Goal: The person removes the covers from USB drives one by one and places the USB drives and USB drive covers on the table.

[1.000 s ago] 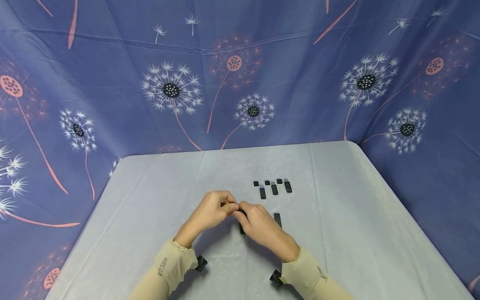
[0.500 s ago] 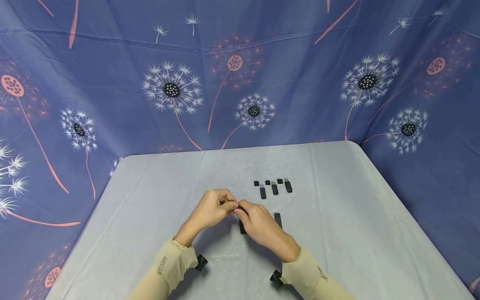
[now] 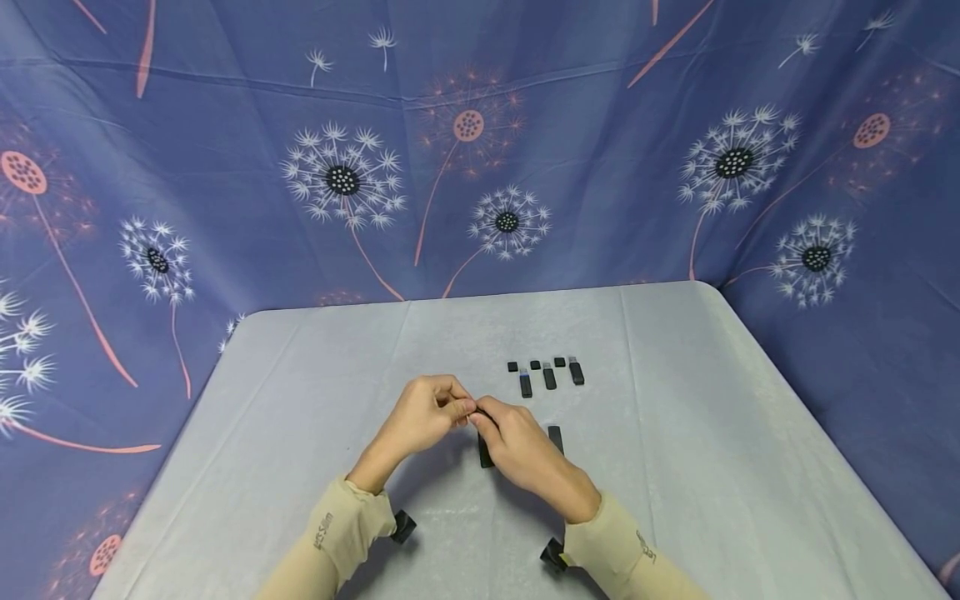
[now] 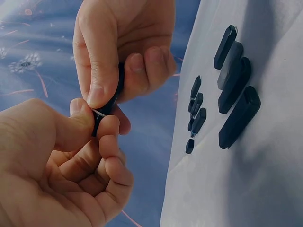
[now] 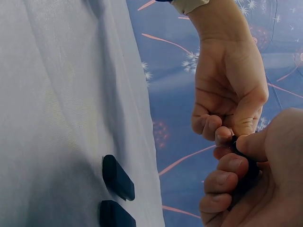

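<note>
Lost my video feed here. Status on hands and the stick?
Left hand pinching cap end, right hand gripping black USB stick above the table. Capped sticks beside right hand. Nothing in the way.

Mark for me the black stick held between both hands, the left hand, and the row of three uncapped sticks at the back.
black stick (image 4: pixel 108 106), left wrist view, on its dark body between the thumbs.
left hand (image 3: pixel 422 417), head view, on its back.
row of three uncapped sticks (image 3: pixel 550 378), head view, on the middle stick's body.

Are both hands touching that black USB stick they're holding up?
Touching. The left wrist view shows the left hand pinching one end of the black USB stick while the right hand grips its body.
</note>
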Available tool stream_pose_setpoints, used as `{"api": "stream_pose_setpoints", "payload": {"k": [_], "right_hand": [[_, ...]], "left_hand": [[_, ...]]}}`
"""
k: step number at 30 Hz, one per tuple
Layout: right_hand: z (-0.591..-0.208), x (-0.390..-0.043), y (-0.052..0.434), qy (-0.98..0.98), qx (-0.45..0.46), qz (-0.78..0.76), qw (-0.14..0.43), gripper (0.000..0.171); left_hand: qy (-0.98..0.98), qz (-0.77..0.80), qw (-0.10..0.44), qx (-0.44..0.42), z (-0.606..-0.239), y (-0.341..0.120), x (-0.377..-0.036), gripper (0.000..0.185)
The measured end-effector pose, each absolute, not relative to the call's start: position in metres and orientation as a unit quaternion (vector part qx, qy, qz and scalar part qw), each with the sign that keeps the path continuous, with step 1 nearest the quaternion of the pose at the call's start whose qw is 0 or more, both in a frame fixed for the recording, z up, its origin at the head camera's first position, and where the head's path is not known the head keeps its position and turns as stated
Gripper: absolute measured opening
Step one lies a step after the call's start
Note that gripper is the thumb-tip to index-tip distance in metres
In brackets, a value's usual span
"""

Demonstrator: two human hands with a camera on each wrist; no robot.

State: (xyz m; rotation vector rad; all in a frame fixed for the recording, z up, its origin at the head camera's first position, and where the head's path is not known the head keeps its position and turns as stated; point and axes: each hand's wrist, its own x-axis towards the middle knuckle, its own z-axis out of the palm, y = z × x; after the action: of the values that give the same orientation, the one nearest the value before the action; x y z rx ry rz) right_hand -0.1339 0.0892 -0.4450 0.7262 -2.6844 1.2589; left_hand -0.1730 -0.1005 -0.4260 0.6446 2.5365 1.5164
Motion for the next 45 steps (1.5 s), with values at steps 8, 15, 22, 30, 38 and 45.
{"api": "stream_pose_setpoints", "payload": {"k": [8,15,22,30,38,45], "right_hand": [[-0.4429,-0.1336,0.0896,-0.876,0.238,0.417,0.043,0.019],[-0.4429,-0.1326,0.0871,-0.878,0.224,0.421,0.043,0.019],[-0.4458,-0.1313,0.0826,-0.887,0.197,0.415,0.054,0.019],[-0.4487,-0.1309,0.087,-0.883,0.201,0.423,0.03,0.018],[-0.4463,-0.1314,0.087,-0.877,0.218,0.426,0.046,0.023],[-0.4435,-0.1331,0.089,-0.874,0.236,0.422,0.046,0.022]], "left_hand": [[0.833,0.512,0.058,0.201,-0.428,-0.1001,-0.1737,0.013],[0.839,0.507,0.034,0.192,-0.4285,-0.0979,-0.1716,0.014],[0.859,0.478,0.027,0.179,-0.4265,-0.0948,-0.169,0.012],[0.856,0.465,0.074,0.211,-0.4273,-0.101,-0.1729,0.008],[0.854,0.481,0.046,0.194,-0.4242,-0.099,-0.1723,0.004],[0.852,0.49,0.02,0.183,-0.4214,-0.0964,-0.1694,0.009]]}}
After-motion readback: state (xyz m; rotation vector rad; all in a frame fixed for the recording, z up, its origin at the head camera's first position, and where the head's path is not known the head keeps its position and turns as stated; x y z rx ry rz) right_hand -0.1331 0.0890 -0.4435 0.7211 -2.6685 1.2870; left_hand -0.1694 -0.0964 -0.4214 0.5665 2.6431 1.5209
